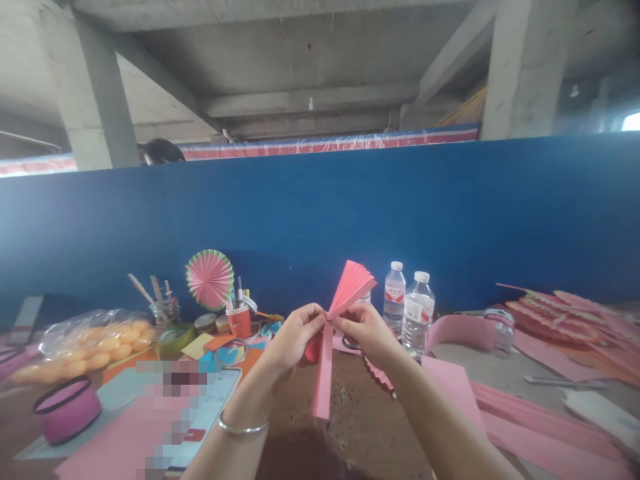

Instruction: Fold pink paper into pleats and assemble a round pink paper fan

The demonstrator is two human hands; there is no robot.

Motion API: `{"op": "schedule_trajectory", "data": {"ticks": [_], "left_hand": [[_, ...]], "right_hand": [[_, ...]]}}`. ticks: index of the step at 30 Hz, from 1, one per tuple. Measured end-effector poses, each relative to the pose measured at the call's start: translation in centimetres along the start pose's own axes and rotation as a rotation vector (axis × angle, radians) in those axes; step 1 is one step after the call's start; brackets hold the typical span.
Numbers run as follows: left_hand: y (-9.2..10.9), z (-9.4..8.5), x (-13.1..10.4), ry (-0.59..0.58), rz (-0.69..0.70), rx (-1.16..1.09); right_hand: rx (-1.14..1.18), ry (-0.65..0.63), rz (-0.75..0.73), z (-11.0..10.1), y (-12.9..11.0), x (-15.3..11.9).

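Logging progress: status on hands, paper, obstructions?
Left hand, right hand pinching pleated pink paper. Paper fanned above, narrow below. Water bottles beyond right hand.

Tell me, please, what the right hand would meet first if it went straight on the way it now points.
The pink paper, which the right hand appears to pinch; just beyond it, the left hand looks next in line, though depth is unclear in this single view.

Room over near tabletop (367,433); pink strip (324,373) juts in; bottles (419,317), blue partition (300,213) block far side.
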State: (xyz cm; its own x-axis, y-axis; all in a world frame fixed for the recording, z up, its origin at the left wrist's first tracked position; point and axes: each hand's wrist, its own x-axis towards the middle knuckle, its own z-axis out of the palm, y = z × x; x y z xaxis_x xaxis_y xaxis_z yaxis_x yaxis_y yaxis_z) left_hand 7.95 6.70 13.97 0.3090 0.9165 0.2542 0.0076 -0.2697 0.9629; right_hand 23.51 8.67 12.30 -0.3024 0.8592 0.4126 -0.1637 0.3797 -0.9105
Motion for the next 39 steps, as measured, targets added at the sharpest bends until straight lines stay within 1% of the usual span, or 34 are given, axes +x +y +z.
{"op": "schedule_trajectory", "data": {"ticks": [2,4,7,13,15,18,20,22,25,27,29,31,33,36,39], "left_hand": [[0.0,0.3,-0.2,-0.067,-0.087,-0.182],[0.1,0.6,-0.5,-0.118,-0.139,-0.328],[0.1,0.8,-0.6,-0.158,-0.175,-0.453],[0.0,0.6,-0.4,-0.201,-0.196,-0.527],[0.0,0.7,-0.4,-0.237,-0.19,-0.552],[-0.1,0.9,-0.5,-0.284,-0.184,-0.578],[-0.1,1.0,-0.6,-0.281,-0.185,-0.573],[-0.1,1.2,-0.6,-0.259,-0.177,-0.557],[0.1,1.5,-0.7,-0.234,-0.145,-0.525],[0.3,1.5,-0.7,-0.253,-0.117,-0.5],[0.4,1.3,-0.8,-0.28,-0.084,-0.454],[0.5,1.0,-1.0,-0.315,-0.061,-0.33],[0.7,0.5,-1.2,-0.369,-0.042,-0.115],[1.2,-0.1,-1.5,-0.463,0.005,0.167],[1.9,-0.3,-1.7,-0.514,0.04,0.377]], "right_hand": [[0.015,-0.026,-0.016,0.0,0.0,0.0],[0.036,-0.041,-0.026,-0.1,0.1,0.0],[0.038,-0.044,-0.051,-0.3,0.2,0.0],[0.052,-0.13,-0.066,-0.9,-0.3,0.0],[0.025,-0.141,-0.079,-1.2,-0.6,-0.3],[-0.087,-0.093,-0.046,-1.6,-1.2,-0.9],[-0.167,-0.061,-0.01,-1.7,-1.8,-1.3],[-0.204,-0.075,-0.024,-1.7,-2.5,-1.6],[-0.214,-0.093,-0.085,-1.5,-2.9,-1.7],[-0.211,-0.084,-0.082,-1.6,-2.6,-1.5],[-0.175,-0.116,-0.068,-2.0,-2.2,-1.3],[-0.138,-0.218,-0.066,-2.5,-2.0,-1.2],[-0.177,-0.331,-0.054,-3.1,-2.2,-1.2],[-0.362,-0.464,-0.001,-3.7,-3.1,-1.5],[-0.556,-0.595,0.051,-4.0,-3.8,-1.7]]}}
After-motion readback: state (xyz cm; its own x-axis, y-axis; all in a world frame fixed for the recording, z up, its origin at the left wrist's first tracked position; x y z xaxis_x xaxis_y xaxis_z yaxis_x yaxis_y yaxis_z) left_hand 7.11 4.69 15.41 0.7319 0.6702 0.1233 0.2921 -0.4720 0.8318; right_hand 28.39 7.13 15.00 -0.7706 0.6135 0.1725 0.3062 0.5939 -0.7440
